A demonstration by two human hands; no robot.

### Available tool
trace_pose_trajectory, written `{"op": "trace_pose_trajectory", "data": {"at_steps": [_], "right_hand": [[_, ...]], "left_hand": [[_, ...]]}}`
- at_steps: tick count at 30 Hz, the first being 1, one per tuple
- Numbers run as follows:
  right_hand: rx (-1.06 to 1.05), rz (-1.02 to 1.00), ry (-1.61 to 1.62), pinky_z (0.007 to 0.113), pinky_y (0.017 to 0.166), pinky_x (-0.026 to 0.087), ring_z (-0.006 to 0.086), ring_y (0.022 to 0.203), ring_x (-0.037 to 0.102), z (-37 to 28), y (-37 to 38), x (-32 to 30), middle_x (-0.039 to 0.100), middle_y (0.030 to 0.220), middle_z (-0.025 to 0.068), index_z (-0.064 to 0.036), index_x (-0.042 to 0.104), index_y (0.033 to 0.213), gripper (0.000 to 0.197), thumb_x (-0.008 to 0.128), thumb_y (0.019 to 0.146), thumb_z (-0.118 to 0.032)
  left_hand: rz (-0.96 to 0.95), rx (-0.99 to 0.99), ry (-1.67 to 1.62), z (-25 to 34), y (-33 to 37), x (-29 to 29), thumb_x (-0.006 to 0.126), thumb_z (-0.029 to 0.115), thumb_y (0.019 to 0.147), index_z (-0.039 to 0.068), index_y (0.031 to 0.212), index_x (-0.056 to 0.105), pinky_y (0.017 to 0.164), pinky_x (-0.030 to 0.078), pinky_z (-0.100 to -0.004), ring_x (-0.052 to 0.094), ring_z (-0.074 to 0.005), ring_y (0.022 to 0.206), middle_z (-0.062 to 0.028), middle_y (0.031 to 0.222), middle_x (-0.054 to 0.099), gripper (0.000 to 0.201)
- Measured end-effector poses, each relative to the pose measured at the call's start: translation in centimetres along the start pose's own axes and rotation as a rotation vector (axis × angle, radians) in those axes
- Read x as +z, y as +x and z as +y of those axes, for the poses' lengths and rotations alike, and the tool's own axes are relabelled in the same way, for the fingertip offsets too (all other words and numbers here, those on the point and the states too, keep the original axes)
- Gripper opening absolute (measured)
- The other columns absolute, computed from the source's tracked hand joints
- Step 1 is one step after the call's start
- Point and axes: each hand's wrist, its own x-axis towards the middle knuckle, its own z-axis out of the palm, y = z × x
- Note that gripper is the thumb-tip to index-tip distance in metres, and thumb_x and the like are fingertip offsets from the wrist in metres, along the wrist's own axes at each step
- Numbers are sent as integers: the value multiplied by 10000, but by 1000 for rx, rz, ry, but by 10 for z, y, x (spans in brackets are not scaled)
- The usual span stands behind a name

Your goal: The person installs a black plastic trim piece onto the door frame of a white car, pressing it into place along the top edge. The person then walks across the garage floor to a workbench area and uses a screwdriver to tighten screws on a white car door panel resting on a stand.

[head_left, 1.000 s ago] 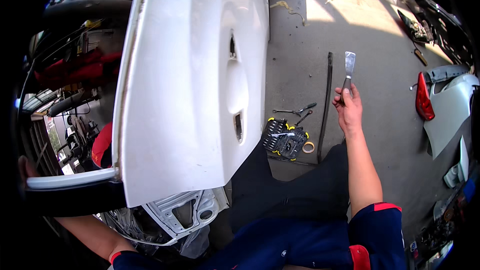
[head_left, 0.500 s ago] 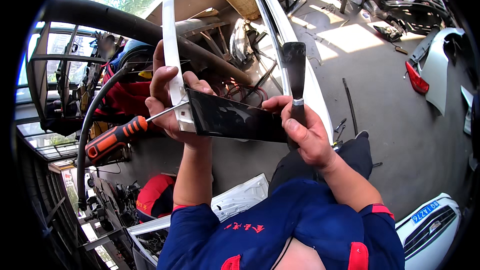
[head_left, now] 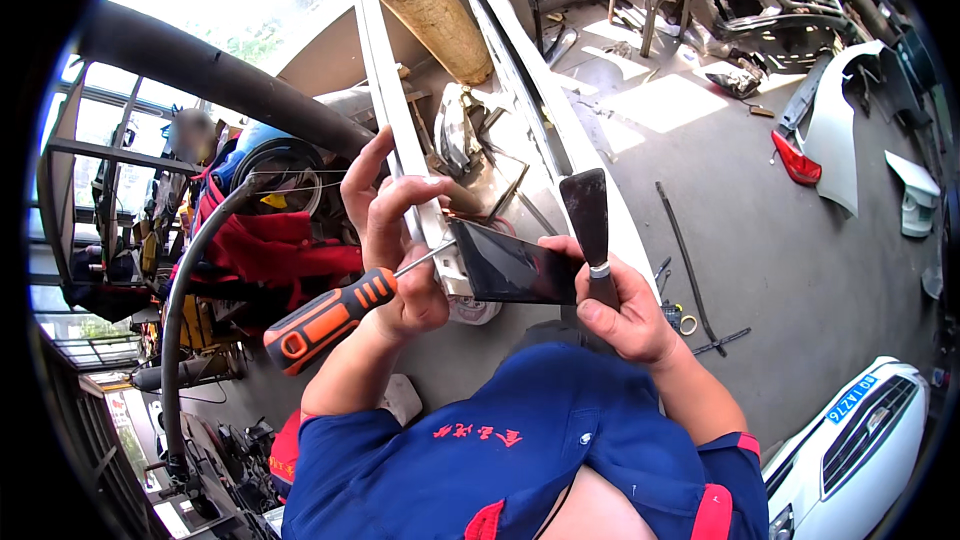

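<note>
My left hand (head_left: pixel 395 250) is curled about the end of a white metal door frame (head_left: pixel 425 215), its fingers reaching over the bar. A screwdriver (head_left: pixel 330 322) with an orange and black handle lies across that hand; its shaft runs to the joint between the frame and a glossy black trim panel (head_left: pixel 525 265). Whether the left hand also grips the shaft is hard to tell. My right hand (head_left: pixel 635 315) is closed around a scraper (head_left: pixel 586 215), dark blade pointing up. Its fingers also touch the right end of the black panel.
Beyond the frame stands a rusty yellow gas cylinder (head_left: pixel 437 25). A dark pipe (head_left: pixel 230 70) and a curved hose (head_left: pixel 200 270) cross the left side. Car parts lie about the floor, among them a white fender (head_left: pixel 845 130) and a red tail light (head_left: pixel 797 158). A white bumper (head_left: pixel 865 430) sits lower right.
My view has shifted. The left hand, screwdriver and left end of the panel now appear farther right and slightly lower. The right hand still holds the scraper.
</note>
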Motion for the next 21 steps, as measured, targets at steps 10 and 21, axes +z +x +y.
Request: {"op": "trace_pose_trajectory", "data": {"at_steps": [10,21], "right_hand": [[-40,191,36,304,971,407,125,1032,536,-2,-5,5,628,1120,99,-37,576,936,261,699,944,-267],[-185,336,40,330,1117,380,185,1270,544,9,-15,1,590,1424,162,12,636,1211,346,703,945,-199]], "left_hand": [[-546,477,109,25,103,-28,583,907,733,95,1020,712,1184,303,-635,687,-355,1137,-83,1018,733,870],[-1077,685,-268,15,163,21,562,517,966,30,810,624,687,530,-429,652,-321,766,-123,816,635,515]]}}
